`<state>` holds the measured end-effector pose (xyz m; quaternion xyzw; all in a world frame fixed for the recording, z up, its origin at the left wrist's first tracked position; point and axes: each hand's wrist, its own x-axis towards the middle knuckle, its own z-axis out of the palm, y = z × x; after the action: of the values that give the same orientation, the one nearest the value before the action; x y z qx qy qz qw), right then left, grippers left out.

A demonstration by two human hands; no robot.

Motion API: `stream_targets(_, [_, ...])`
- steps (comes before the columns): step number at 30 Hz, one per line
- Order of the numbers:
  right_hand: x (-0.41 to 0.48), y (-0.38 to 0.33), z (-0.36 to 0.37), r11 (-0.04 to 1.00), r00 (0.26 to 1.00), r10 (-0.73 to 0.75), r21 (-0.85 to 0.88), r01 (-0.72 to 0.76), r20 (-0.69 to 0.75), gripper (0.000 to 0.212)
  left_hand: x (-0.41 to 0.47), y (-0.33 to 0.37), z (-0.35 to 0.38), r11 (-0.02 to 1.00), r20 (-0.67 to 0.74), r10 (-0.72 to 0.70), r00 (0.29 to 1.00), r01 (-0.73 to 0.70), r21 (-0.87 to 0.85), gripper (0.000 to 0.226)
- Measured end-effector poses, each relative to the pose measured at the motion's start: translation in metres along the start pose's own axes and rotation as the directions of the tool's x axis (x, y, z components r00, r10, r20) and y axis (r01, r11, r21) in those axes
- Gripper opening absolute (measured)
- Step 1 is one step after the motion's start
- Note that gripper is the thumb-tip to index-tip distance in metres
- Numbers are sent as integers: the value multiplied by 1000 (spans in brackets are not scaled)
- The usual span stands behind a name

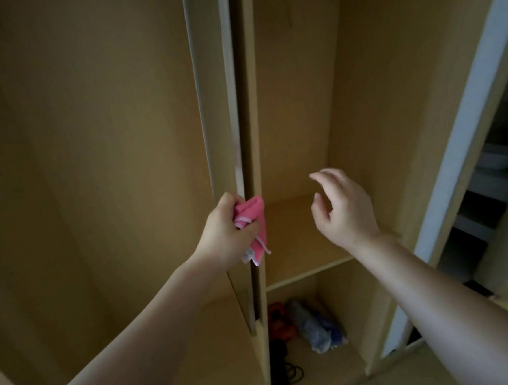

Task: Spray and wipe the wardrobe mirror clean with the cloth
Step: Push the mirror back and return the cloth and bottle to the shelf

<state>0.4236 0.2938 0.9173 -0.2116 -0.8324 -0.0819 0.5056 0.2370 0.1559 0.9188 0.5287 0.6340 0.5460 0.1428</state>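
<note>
**Head view: pink cloth gripped at the wardrobe's upright edge**

Two bare forearms reach up and away from the bottom corners of the head view, into an open wardrobe of light brown wood.

The left hand (224, 235) is closed in a fist round a crumpled pink cloth (253, 222) with pale trim. Part of the cloth bulges out past the knuckles and a tail hangs below the hand. The cloth lies against the narrow front edge of a tall upright wooden panel (232, 103) that runs from the top of the view down past the hand. The fist is just beside that edge.

The right hand (342, 208) is well apart from the left, raised in front of the right-hand compartment. It holds nothing. Its fingers are spread and loosely curved, the thumb stands away from them, and the palm faces left.

Beyond the right hand is a bare flat wooden shelf (305, 249) that spans the compartment. In the space under it, on the wardrobe floor, a rumpled blue-grey bundle (315, 328) lies tilted. A blurred red-orange object (281, 321) is just to its left, and a tangle of black cords (284, 367) lies nearer the front.

At the far right a pale grey-white frame (459, 136) slants upward. Past it is a dim stack of shelves (487, 194) with grey shapes on them, too dark to make out. I cannot tell whether that panel is glass.
</note>
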Motion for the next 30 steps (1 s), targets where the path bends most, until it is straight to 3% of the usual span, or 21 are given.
stream_targets(10, [-59, 139, -33, 986, 982, 110, 109, -128, 156, 33, 18, 10, 154, 992, -23, -97, 995, 99, 75, 25])
stream_targets(18, [-59, 220, -24, 960, 928, 257, 40, -277, 269, 35, 63, -6, 211, 987, 12, -136, 991, 135, 88, 27])
stream_targets(23, [-56, 263, -1, 906, 800, 402, -68, -418, 446, 47, 106, -35, 231, 983, 62, -157, 986, 150, 105, 26])
stream_targets(30, [-44, 325, 29, 877, 627, 451, -187, -442, 635, 62, 158, -58, 273, 980, 110, -182, 977, 171, 99, 26])
